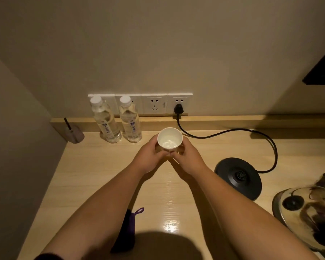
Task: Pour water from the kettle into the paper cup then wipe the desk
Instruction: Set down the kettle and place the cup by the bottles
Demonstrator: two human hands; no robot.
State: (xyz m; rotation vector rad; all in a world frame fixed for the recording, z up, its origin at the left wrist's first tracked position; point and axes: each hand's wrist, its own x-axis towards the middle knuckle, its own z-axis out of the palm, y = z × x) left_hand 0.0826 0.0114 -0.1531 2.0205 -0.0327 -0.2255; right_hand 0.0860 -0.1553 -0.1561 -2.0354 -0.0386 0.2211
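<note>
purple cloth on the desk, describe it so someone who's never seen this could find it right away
Start at the wooden desk and come to its near edge, under the person's left forearm. The purple cloth lies flat there, partly hidden by that arm. It is the only soft, dark item on the desk, with a small lighter purple loop at its far end.

Two water bottles (105,121) (130,120) stand upper-center by the wall sockets (154,104), where a black plug (178,109) sits. Small grey holder (75,133) with a stick at left; dark wall panel (323,70) upper right.
</note>
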